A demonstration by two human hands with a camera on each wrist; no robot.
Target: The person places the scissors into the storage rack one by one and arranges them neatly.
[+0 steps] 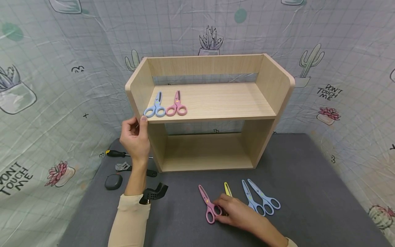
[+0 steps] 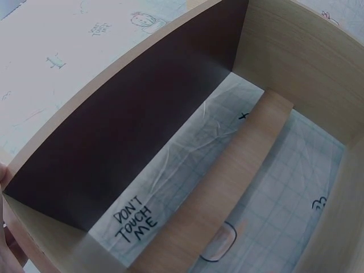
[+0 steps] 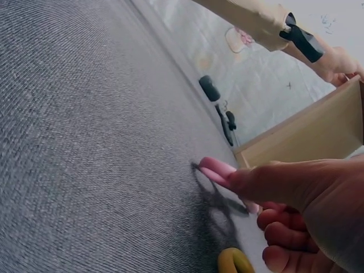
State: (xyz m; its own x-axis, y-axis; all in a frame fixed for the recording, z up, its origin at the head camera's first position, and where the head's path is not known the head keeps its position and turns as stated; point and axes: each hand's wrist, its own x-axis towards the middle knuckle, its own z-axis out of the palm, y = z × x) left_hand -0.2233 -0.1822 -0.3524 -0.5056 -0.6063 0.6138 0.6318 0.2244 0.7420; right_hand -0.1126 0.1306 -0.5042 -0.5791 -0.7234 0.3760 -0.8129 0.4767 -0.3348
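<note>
Scissors [image 1: 208, 203], pink, left of the right hand [image 1: 237, 212], nearer than the shelf [image 1: 222, 99]
That hand pinches them, long axis running far and left; left hand [image 1: 135, 137], farther off, grips the shelf's left side.

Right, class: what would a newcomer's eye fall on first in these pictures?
Probably the wooden shelf on the grey table, with blue scissors and pink scissors side by side at its upper board's left. The left hand holds its left side. In front, the right hand pinches a second pink pair, near yellow scissors.
</note>
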